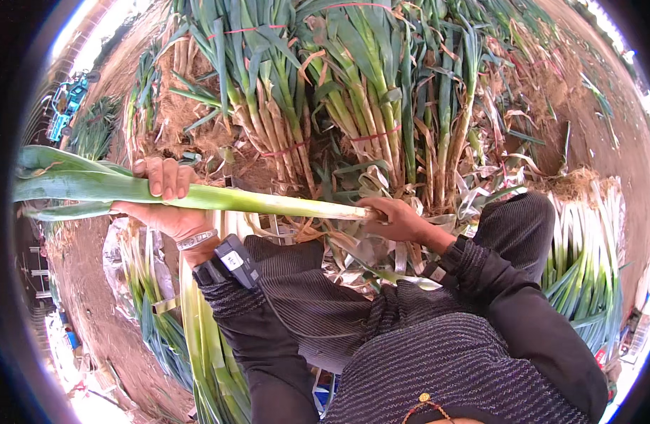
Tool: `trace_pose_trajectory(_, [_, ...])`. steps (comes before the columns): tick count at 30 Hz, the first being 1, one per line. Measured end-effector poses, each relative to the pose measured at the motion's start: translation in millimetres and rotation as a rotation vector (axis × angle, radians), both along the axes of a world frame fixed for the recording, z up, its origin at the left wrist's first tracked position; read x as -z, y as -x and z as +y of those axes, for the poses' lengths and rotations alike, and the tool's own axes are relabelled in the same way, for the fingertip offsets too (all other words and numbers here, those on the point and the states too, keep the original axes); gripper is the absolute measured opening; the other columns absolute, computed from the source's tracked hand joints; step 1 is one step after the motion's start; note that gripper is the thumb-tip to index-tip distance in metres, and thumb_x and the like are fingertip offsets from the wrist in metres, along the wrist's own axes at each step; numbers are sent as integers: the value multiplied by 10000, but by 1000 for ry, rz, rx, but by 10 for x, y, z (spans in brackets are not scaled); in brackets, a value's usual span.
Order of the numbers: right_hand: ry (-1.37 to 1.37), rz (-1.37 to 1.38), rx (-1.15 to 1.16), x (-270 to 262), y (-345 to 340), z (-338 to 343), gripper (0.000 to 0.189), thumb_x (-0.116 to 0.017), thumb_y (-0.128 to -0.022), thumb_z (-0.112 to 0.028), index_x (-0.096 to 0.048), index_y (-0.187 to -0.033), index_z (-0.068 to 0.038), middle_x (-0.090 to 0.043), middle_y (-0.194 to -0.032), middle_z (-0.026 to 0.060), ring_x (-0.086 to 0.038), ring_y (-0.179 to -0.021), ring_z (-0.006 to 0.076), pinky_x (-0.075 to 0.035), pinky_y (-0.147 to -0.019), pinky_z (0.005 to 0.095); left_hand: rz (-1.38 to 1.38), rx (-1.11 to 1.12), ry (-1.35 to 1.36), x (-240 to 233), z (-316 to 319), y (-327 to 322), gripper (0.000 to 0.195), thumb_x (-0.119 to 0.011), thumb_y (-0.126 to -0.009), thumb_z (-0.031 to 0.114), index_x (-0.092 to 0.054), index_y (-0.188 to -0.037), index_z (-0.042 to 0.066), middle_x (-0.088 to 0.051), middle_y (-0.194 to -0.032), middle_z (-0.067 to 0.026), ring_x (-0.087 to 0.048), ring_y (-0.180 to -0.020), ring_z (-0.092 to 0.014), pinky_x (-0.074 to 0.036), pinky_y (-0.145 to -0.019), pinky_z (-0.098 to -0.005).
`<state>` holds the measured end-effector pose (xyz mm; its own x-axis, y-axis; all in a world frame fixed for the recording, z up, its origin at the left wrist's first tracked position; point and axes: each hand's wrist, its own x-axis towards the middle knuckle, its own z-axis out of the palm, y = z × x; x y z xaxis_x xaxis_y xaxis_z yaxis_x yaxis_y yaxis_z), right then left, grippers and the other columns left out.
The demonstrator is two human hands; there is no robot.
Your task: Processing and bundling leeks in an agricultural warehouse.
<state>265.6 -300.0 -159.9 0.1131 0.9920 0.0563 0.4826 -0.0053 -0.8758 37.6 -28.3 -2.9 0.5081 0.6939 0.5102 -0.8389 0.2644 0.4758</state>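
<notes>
A long leek (240, 201) lies level across in front of me, leaves to the left and pale root end to the right. My left hand (168, 201) is wrapped around its green upper part. At the other end, my right hand (391, 220) closes on the root end, which the fingers partly hide. Beyond the leek, bundles of unpeeled leeks (282, 122) with brown outer skins lean together, tied with red bands. Stripped leaves and husks (375, 185) litter the ground between my knees and those bundles.
Cleaned leeks lie in a pile (584, 254) by my right knee. More pale leeks (203, 318) lie along my left side, and another bunch (150, 275) rests on plastic sheeting (113, 265). A blue vehicle (67, 106) stands far left on bare soil.
</notes>
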Motion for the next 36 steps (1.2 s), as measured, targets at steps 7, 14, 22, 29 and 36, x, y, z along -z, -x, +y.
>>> trace_pose_trajectory(7, [-247, 331, 99, -382, 240, 329, 297, -714, -822, -128, -552, -1056, -41, -628, -931, 62, -623, -891, 145, -508, -789, 276, 11, -71, 103, 56, -4, -71, 631, -651, -741, 646, -595, -973, 63, -502, -662, 27, -432, -547, -74, -350, -469, -219])
trace_pose_trajectory(14, [-79, 719, 77, -466, 241, 353, 212, -698, -866, -161, -656, -1022, -25, -658, -852, 11, -575, -784, 59, -477, -706, 229, 11, -82, 143, 34, 46, 34, 606, -638, -759, 646, -564, -917, 65, -495, -664, 6, -454, -563, -99, -382, -495, -237])
trace_pose_trajectory(22, [-57, 527, 222, -454, 318, 347, 219, -586, -948, -210, -639, -950, 2, -609, -816, 6, -558, -771, 67, -463, -688, 225, 54, -126, 175, 56, -3, 3, 614, -649, -760, 634, -577, -920, 45, -477, -673, -3, -441, -578, -105, -387, -508, -238])
trace_pose_trajectory(29, [13, 469, 293, -342, 304, 395, 189, -567, -946, -176, -609, -937, 8, -607, -759, 42, -533, -724, 98, -453, -655, 274, 65, -71, 130, 63, -50, -96, 610, -630, -770, 639, -616, -960, 59, -511, -656, 16, -454, -560, -91, -365, -485, -235])
trace_pose_trajectory(36, [86, 517, 303, -303, 313, 421, 241, -561, -948, -217, -606, -926, 18, -604, -755, 46, -529, -705, 118, -441, -640, 277, -116, 177, -45, 44, -74, -161, 619, -706, -745, 567, -604, -1054, 41, -554, -656, 7, -495, -484, -64, -434, -428, -189])
